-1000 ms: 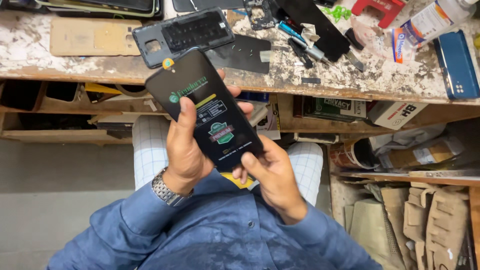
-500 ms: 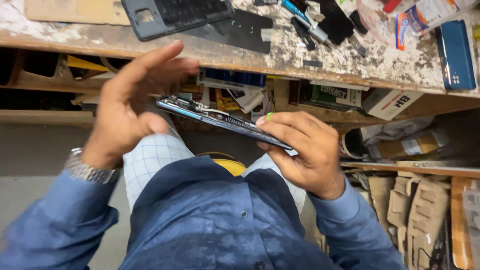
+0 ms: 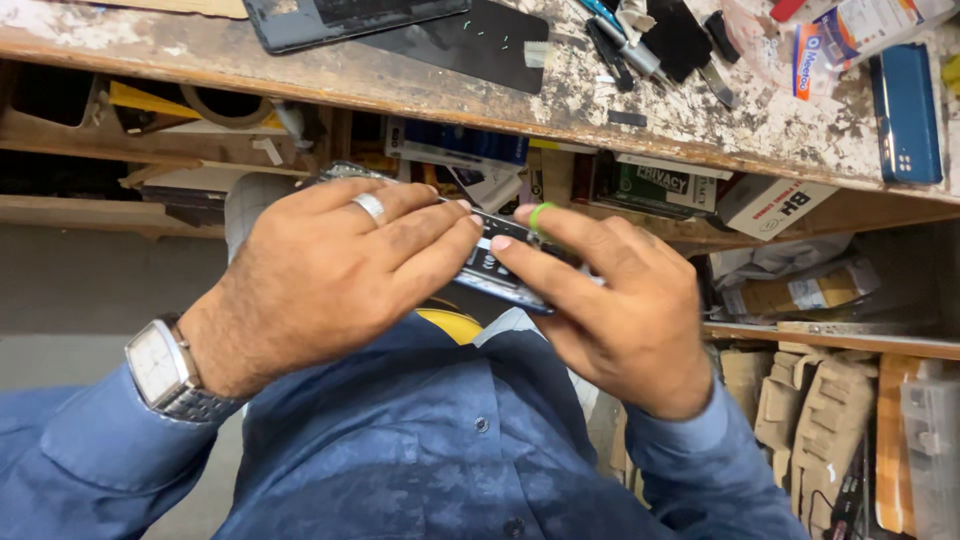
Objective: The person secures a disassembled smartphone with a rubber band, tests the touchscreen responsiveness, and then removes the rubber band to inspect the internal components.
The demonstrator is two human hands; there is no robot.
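Holding the phone (image 3: 500,268) flat over your lap, below the bench (image 3: 420,85) edge, your left hand (image 3: 330,270) lies across its top, grasping it steady, while your right hand (image 3: 620,310) pinches its near end, so both thumbs can work underneath.

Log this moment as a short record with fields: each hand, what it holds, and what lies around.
left hand: laid palm down over the phone, ring on one finger, wristwatch on the wrist
right hand: fingers grip the phone's right end
phone: dark, held flat between both hands, green tab at its top edge
workbench: worn, paint-flecked top with tools, a blue phone at right
shelf below: boxes and packets
clothing: blue shirt
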